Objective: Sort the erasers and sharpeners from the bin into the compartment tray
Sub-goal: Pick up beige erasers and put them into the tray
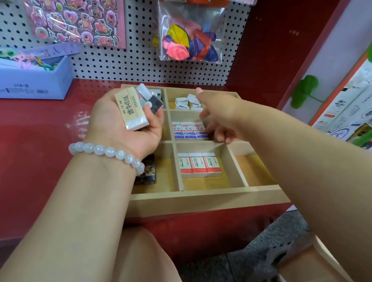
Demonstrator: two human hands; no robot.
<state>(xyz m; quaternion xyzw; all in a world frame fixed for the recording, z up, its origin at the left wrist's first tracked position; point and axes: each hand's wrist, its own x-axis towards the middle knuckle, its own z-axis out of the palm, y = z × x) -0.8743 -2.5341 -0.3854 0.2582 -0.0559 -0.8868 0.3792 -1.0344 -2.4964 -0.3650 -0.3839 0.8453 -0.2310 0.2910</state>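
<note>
Held cupped in the left hand (126, 121): a cream eraser (131, 112), long axis toward the compartment tray (196, 203), smaller erasers behind it. Right hand (220, 119), fingers loosely curled over the blue-label erasers (188, 130) in the middle compartment, is nearer; whether anything is pinched cannot be told

The single head view looks forward and down, close over the tray (196, 203) on the bench (27, 145), toward the pegboard (131, 63).
</note>
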